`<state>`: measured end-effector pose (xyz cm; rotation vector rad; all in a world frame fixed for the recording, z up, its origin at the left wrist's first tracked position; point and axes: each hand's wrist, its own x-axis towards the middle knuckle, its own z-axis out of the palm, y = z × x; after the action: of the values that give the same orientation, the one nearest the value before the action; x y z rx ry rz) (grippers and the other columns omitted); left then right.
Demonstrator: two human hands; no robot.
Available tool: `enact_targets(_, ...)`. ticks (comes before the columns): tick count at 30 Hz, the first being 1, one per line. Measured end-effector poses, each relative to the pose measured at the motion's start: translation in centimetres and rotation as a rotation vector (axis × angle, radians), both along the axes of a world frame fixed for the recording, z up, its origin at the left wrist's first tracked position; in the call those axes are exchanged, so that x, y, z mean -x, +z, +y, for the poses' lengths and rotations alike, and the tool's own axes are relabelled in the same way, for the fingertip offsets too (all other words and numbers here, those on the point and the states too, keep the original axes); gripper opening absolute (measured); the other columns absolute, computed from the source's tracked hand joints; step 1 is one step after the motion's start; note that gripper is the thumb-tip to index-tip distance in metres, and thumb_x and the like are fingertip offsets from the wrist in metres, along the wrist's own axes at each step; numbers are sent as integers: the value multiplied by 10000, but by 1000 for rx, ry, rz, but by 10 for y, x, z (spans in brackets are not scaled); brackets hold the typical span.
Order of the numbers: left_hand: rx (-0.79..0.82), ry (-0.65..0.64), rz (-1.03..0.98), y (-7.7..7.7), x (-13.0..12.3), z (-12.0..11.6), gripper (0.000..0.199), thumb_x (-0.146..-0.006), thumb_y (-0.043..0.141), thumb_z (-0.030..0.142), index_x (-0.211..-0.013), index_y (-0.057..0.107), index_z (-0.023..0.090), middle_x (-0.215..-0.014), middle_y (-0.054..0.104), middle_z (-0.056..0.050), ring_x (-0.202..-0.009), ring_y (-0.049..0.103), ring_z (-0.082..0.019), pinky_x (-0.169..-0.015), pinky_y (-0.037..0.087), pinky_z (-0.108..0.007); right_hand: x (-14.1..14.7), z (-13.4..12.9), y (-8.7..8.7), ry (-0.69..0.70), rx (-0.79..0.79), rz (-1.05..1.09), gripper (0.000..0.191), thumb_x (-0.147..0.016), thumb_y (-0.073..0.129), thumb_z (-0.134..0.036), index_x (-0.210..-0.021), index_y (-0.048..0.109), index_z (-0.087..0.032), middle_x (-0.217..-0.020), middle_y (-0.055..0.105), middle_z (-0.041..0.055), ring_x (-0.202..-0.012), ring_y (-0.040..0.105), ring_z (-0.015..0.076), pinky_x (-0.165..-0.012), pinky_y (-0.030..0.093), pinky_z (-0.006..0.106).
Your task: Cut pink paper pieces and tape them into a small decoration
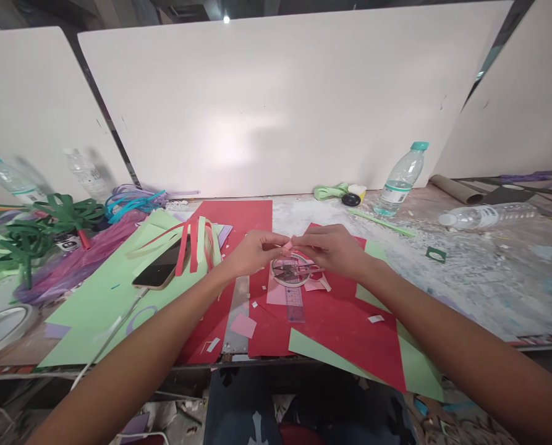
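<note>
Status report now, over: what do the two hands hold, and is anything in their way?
Left hand, right hand: both pinching small pink piece. Possibly in the way: white ring, see-through ruler, close by.

Light: soft, even | glare: on white board (285, 105) | shadows: behind bottles (399, 182) | edges: stretched, perhaps blurred

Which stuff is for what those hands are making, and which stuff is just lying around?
Probably for the job:
- pink paper piece, pinched between left hand and right hand
- tape roll
- purple ruler

Seemingly just lying around:
- phone
- standing water bottle
- bottle on its side
- cardboard tube
</note>
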<state>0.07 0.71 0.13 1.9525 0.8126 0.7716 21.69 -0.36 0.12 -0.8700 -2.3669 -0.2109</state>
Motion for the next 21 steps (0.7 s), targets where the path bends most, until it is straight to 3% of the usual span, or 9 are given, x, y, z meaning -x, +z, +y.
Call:
enact_targets(6,168,-56,-145,6,1,-2,292,-780,649,360,-992,711,168,-968,706,-79,-912,648,-199,-813,512,-335,-1,3,1,16,-81,53,200,-918,469,-278,-947,654,-209,-808,669,49,-685,574,145,-595,374,256)
enact_targets(14,216,-68,-143,14,2,-6,333,-772,661,371,-1035,704,172,-991,696,-85,-892,620,-199,-782,497,-348,2,4,-1,52,-129,71,171,-913,468,-261,-909,634,-216,-858,664,59,-742,599,160,-622,422,274)
enact_targets(21,247,-99,-143,16,2,-5,191,-745,683,318,-834,715,151,-783,665,-37,-704,573,-121,-676,481,-285,0,3,-4,130,-140,235,75,-856,576,-247,-849,647,-225,-771,684,43,-683,613,153,-597,440,272)
